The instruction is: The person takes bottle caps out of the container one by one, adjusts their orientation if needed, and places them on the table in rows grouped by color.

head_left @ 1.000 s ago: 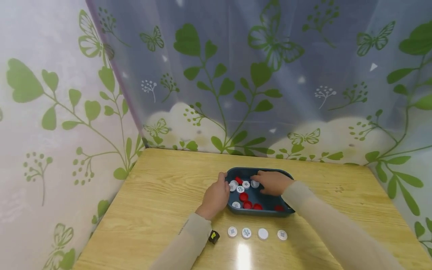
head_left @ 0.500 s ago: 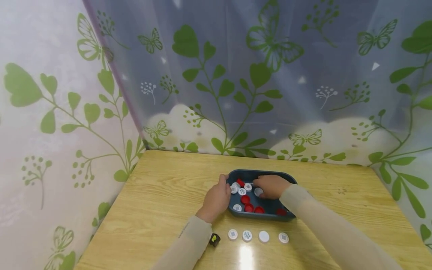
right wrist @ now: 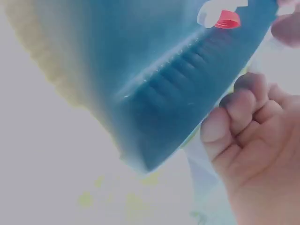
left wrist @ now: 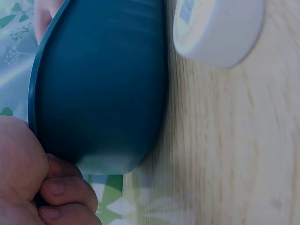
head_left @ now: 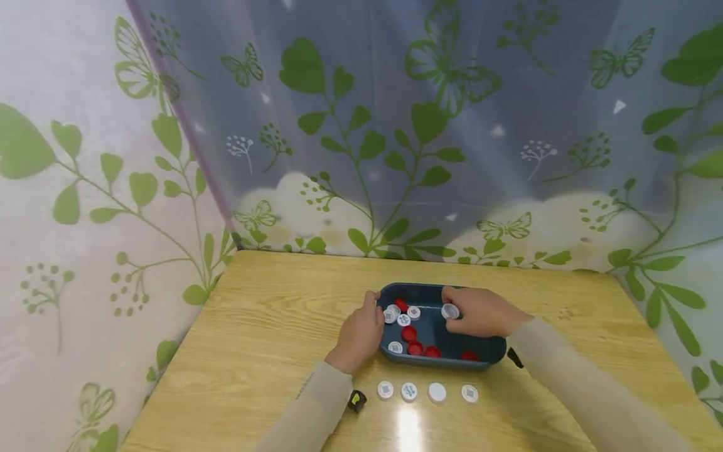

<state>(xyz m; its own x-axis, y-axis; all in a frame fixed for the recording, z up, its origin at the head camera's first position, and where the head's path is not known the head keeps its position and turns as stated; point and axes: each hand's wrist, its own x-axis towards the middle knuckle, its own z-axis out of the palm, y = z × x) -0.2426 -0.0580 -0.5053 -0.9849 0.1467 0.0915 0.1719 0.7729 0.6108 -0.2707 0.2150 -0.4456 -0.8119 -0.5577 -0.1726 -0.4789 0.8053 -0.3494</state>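
A dark blue rectangular tray (head_left: 440, 361) stands on the wooden table, with red and white bottle caps inside. My left hand (head_left: 361, 333) holds its left rim, thumb over the edge; in the left wrist view, curled fingers (left wrist: 70, 194) grip the corner. Above the tray's right half, my right hand (head_left: 487, 312) pinches a whitish bottle cap (head_left: 450, 311), hollow side showing. White caps (head_left: 403, 320) cluster at the tray's left, beside red caps (head_left: 415, 348). Another red cap (head_left: 469, 356) lies at the front right. In the right wrist view, the pinched cap is hidden.
In front of the tray, several white caps form a row, from a square-marked cap (head_left: 385, 390) to a right-hand cap (head_left: 469, 393), with a plain white cap (head_left: 437, 392) between. A leaf-patterned curtain (head_left: 339, 150) hangs behind the wooden table (head_left: 282, 301).
My right hand has taken hold of the whitish cap, raised it off the tray floor and moved right. My left hand stays on the rim.
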